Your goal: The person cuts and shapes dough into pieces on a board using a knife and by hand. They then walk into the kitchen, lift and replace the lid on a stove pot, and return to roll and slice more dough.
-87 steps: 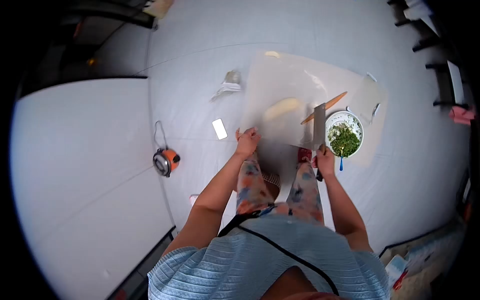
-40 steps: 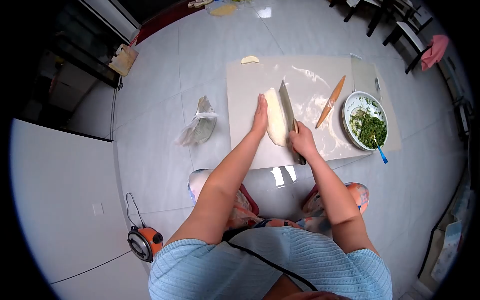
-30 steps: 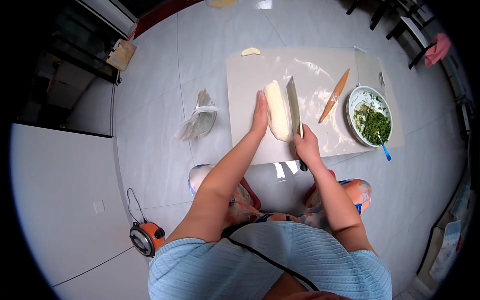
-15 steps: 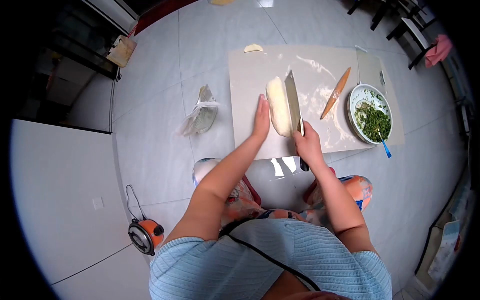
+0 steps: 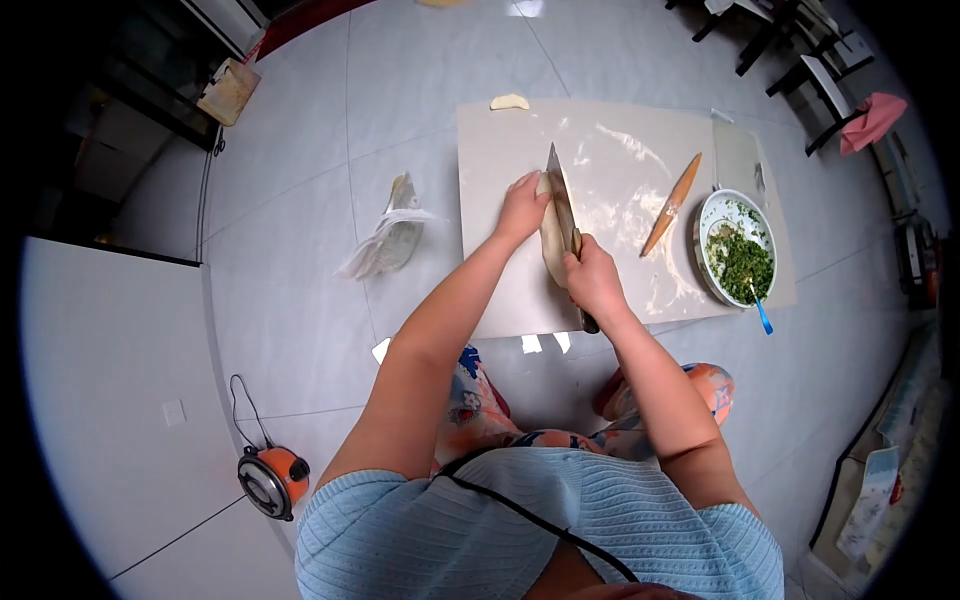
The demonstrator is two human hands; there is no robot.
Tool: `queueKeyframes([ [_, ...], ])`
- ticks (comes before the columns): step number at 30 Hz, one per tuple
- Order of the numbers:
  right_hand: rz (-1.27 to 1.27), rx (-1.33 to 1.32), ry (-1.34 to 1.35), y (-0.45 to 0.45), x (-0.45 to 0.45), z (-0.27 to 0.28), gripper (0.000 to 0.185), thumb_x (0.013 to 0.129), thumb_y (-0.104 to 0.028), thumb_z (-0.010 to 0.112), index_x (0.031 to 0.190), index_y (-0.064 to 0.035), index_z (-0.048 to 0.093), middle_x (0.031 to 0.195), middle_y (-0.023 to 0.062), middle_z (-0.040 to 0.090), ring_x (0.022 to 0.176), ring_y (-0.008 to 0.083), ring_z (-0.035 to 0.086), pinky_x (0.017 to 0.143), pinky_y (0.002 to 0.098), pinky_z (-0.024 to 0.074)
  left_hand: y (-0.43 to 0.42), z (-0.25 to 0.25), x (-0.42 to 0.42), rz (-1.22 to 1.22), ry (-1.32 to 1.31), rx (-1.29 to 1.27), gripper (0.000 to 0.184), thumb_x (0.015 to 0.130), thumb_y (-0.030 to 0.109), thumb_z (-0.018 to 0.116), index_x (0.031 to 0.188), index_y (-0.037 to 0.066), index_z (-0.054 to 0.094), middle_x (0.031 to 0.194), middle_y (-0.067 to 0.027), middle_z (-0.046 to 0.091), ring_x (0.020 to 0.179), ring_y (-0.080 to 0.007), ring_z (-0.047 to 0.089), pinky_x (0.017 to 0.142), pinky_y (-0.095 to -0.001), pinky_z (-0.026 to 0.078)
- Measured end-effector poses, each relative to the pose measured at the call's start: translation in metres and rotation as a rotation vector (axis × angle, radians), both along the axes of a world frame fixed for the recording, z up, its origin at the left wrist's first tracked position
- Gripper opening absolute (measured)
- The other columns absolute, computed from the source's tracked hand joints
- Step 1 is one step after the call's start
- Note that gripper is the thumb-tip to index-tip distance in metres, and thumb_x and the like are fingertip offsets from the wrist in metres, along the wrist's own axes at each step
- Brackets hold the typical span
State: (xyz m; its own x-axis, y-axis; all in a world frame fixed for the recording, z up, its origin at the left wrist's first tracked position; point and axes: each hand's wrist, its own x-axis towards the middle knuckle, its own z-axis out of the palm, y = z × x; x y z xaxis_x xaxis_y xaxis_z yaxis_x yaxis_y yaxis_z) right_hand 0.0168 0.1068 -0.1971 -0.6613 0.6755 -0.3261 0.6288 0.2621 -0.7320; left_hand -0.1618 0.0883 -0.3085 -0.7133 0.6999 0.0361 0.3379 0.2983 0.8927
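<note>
My right hand (image 5: 592, 277) is closed round the dark handle of a kitchen knife (image 5: 562, 195), its long blade pointing away from me. The blade lies lengthwise along a pale log of dough (image 5: 552, 250) and covers part of it, so how deep the edge sits I cannot tell. At the dough's far left side, my left hand (image 5: 522, 210) has its fingers curled against the log, thumb close to the blade. Both hands are over a floured board (image 5: 490, 290).
On the board's right are a wooden rolling pin (image 5: 672, 205) and a bowl of chopped greens (image 5: 703, 270) with a blue-handled utensil (image 5: 763, 318). A small dough piece (image 5: 510, 102) lies at the far edge. A plastic bag (image 5: 400, 240) and an orange pot (image 5: 273, 482) are on the floor.
The knife has moved left from beside the dough onto it. My left hand has gone from lying flat alongside to curling at the dough's far end.
</note>
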Motion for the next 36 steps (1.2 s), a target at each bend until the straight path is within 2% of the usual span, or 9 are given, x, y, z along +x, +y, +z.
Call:
queueKeyframes([
  [2, 0.029, 0.058, -0.056, -0.001, -0.003, 0.004, 0.027, 0.089, -0.017, 0.05, 0.104, 0.005, 0.052, 0.088, 0.0307, 0.064, 0.088, 0.0467, 0.063, 0.08, 0.0533, 0.0483, 0.007, -0.006, -0.006, -0.055, 0.196, -0.019, 0.049, 0.085, 0.012, 0.063, 0.131, -0.002, 0.054, 0.135, -0.018, 0.053, 0.125, -0.0361, 0.048, 0.108, -0.0392, 0.038],
  [5, 0.049, 0.109, -0.071, 0.0, -0.006, 0.009, 0.024, 0.089, -0.017, 0.05, 0.1, 0.0051, 0.052, 0.084, 0.0308, 0.064, 0.084, 0.0475, 0.063, 0.078, 0.055, 0.0484, 0.012, -0.007, -0.005, -0.021, 0.259, -0.038, 0.047, 0.081, 0.01, 0.065, 0.126, -0.002, 0.058, 0.129, -0.0167, 0.056, 0.119, -0.036, 0.05, 0.106, -0.0401, 0.039],
  [15, 0.037, 0.108, -0.085, 0.003, -0.011, 0.008, 0.025, 0.089, -0.016, 0.05, 0.098, 0.0069, 0.051, 0.081, 0.0318, 0.064, 0.08, 0.048, 0.063, 0.076, 0.0547, 0.05, 0.013, -0.003, -0.001, 0.009, 0.277, -0.042, 0.044, 0.082, 0.012, 0.063, 0.123, -0.001, 0.059, 0.127, -0.0194, 0.056, 0.12, -0.0381, 0.049, 0.105, -0.0431, 0.038],
  [17, 0.061, 0.2, -0.15, 0.006, -0.014, 0.008, 0.025, 0.089, -0.016, 0.05, 0.096, 0.0078, 0.051, 0.082, 0.0327, 0.064, 0.082, 0.0479, 0.064, 0.077, 0.0535, 0.0509, 0.015, -0.005, -0.003, 0.016, 0.284, -0.05, 0.045, 0.081, 0.013, 0.064, 0.123, -0.001, 0.06, 0.126, -0.0191, 0.057, 0.118, -0.0377, 0.05, 0.105, -0.0425, 0.039],
  [21, 0.005, 0.044, -0.145, 0.018, -0.021, -0.002, 0.027, 0.088, -0.016, 0.05, 0.096, 0.0094, 0.054, 0.087, 0.0331, 0.064, 0.085, 0.0473, 0.064, 0.079, 0.0516, 0.0516, 0.018, -0.01, -0.007, 0.027, 0.317, -0.04, 0.044, 0.077, 0.014, 0.068, 0.118, 0.002, 0.065, 0.12, -0.0148, 0.06, 0.114, -0.0354, 0.051, 0.101, -0.0409, 0.043],
  [25, -0.009, 0.001, -0.152, 0.021, -0.024, -0.012, 0.028, 0.089, -0.016, 0.049, 0.099, 0.0097, 0.054, 0.089, 0.0324, 0.065, 0.088, 0.0465, 0.064, 0.082, 0.0512, 0.0512, 0.018, -0.007, -0.007, 0.025, 0.311, -0.065, 0.044, 0.076, 0.014, 0.068, 0.119, 0.002, 0.065, 0.121, -0.0144, 0.06, 0.114, -0.0349, 0.051, 0.101, -0.0406, 0.043],
  [30, -0.006, 0.123, -0.2, 0.008, -0.028, -0.015, 0.029, 0.09, -0.017, 0.049, 0.103, 0.0081, 0.055, 0.094, 0.0301, 0.066, 0.09, 0.0443, 0.065, 0.082, 0.0502, 0.0514, 0.021, -0.005, -0.009, 0.046, 0.272, -0.092, 0.045, 0.076, 0.012, 0.067, 0.12, 0.002, 0.063, 0.123, -0.015, 0.059, 0.115, -0.0359, 0.051, 0.103, -0.0408, 0.042],
  [36, 0.0, 0.128, -0.155, 0.012, -0.025, -0.03, 0.028, 0.09, -0.018, 0.048, 0.102, 0.0069, 0.055, 0.093, 0.0302, 0.066, 0.089, 0.0442, 0.065, 0.081, 0.0508, 0.0515, 0.018, 0.002, -0.012, 0.017, 0.169, -0.14, 0.048, 0.076, 0.011, 0.067, 0.123, 0.003, 0.062, 0.123, -0.0179, 0.059, 0.116, -0.0358, 0.052, 0.103, -0.0408, 0.042],
])
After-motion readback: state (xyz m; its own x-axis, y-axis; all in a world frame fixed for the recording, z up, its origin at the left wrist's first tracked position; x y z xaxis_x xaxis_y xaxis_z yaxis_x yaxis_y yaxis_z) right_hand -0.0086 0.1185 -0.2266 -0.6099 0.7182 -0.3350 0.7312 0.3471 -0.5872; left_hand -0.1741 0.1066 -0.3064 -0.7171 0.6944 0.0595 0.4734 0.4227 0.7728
